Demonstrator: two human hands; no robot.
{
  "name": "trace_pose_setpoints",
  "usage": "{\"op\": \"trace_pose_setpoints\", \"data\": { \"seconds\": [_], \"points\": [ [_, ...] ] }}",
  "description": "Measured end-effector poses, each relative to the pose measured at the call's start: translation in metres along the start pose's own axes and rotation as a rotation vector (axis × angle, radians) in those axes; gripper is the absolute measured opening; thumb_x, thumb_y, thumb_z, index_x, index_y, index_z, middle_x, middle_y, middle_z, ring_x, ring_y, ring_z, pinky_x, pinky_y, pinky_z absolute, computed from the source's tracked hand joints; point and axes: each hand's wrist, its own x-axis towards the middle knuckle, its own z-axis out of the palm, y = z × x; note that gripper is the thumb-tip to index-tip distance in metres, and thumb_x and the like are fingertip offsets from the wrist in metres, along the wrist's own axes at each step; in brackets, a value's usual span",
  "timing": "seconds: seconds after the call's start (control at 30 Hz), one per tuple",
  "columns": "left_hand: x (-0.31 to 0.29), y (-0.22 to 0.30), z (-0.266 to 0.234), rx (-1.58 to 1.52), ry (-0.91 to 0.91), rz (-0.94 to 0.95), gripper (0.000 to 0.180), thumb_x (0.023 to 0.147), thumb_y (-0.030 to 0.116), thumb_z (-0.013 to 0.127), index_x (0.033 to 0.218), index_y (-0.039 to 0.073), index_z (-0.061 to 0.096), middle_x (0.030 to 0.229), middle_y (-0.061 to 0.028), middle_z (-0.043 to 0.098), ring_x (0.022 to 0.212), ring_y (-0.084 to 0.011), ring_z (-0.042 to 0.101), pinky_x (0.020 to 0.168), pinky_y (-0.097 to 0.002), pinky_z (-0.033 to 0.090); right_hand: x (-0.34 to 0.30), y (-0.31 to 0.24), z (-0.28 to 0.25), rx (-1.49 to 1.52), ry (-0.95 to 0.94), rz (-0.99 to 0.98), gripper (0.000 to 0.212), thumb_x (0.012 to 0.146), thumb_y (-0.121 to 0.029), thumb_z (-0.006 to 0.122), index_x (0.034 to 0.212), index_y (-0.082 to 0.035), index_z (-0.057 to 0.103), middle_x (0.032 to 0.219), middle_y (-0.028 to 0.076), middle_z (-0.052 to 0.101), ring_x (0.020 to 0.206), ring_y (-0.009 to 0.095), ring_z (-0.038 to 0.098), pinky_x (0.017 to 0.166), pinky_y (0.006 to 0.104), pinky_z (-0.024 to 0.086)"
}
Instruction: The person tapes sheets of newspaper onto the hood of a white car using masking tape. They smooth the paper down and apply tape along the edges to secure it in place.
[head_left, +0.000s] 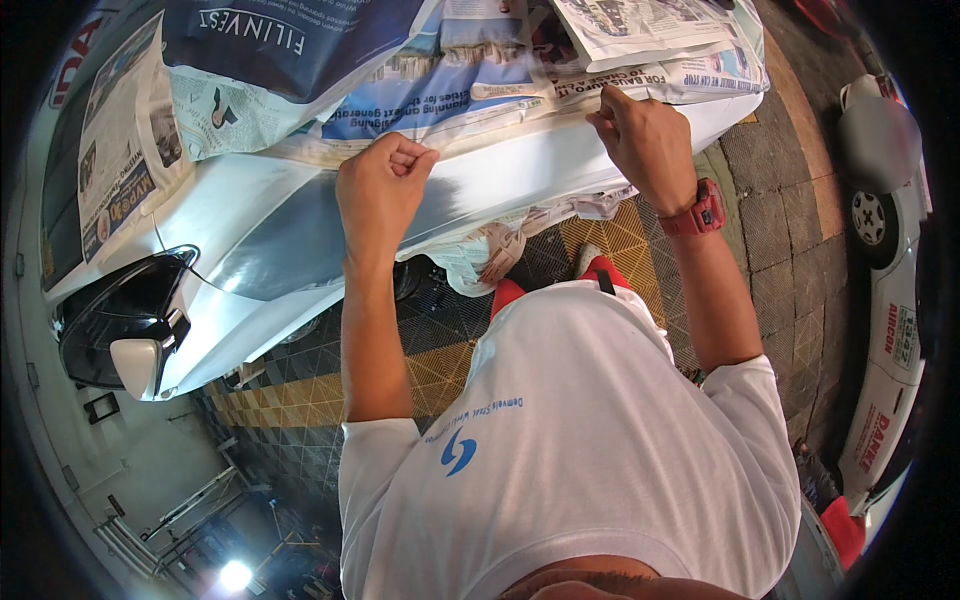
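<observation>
A white car body (215, 190) with a glossy dark grey patch (280, 240) along its side lies in front of me. Newspaper sheets (440, 75) cover its upper part. A pale strip of masking tape (500, 133) runs along their near edge. My left hand (380, 190) is closed in a pinch at this taped edge. Farther right, my right hand (650, 145) is closed too, thumb and finger against the newspaper border. What either pinch holds, if anything, is too small or hidden to make out.
The car's side mirror (138, 365) sticks out at the left. More crumpled newspaper (500, 250) hangs low on the near side. Patterned floor tiles (780, 220) lie below. Another white car (885, 370) stands at the right, and a bright lamp (235, 575) shines at lower left.
</observation>
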Motion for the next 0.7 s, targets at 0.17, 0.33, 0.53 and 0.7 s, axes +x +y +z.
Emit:
{"op": "trace_pose_setpoints", "data": {
  "seconds": [0.17, 0.33, 0.53, 0.7],
  "points": [
    [0.016, 0.016, -0.012, 0.267, -0.116, -0.084, 0.023, 0.089, 0.018, 0.092, 0.100, 0.005, 0.077, 0.083, -0.0099, 0.080, 0.075, -0.0321, 0.077, 0.075, -0.0423, 0.059, 0.001, 0.001, -0.001, -0.003, -0.013, -0.022, 0.022, 0.094, -0.024, 0.081, 0.108, -0.010, 0.072, 0.071, 0.016, 0.072, 0.070, 0.038, 0.074, 0.063, 0.0512, 0.056],
    [0.006, 0.014, -0.011, 0.459, -0.042, 0.199, 0.034, 0.096, 0.020, 0.084, 0.126, 0.009, 0.073, 0.107, -0.0121, 0.078, 0.105, -0.0360, 0.074, 0.095, -0.0456, 0.058, 0.004, -0.003, -0.002, -0.001, -0.009, 0.005, 0.024, 0.092, -0.024, 0.083, 0.106, -0.009, 0.072, 0.075, 0.015, 0.074, 0.073, 0.037, 0.075, 0.064, 0.0507, 0.056],
    [-0.042, -0.004, 0.028, 0.233, -0.010, 0.432, 0.042, 0.100, 0.011, 0.076, 0.141, 0.007, 0.069, 0.133, -0.0116, 0.071, 0.124, -0.0352, 0.067, 0.108, -0.0480, 0.055, 0.008, -0.006, -0.003, -0.012, 0.033, 0.010, 0.023, 0.097, -0.028, 0.082, 0.097, -0.009, 0.069, 0.075, 0.011, 0.074, 0.072, 0.036, 0.074, 0.064, 0.0474, 0.056],
    [-0.047, -0.019, 0.039, 0.192, 0.011, 0.460, 0.039, 0.107, 0.017, 0.069, 0.145, 0.007, 0.070, 0.139, -0.0140, 0.069, 0.127, -0.0374, 0.064, 0.110, -0.0500, 0.052, 0.009, -0.012, -0.016, 0.036, 0.041, 0.088, 0.023, 0.099, -0.029, 0.081, 0.099, -0.008, 0.071, 0.073, 0.011, 0.075, 0.071, 0.036, 0.074, 0.064, 0.0473, 0.056]
  ]
}}
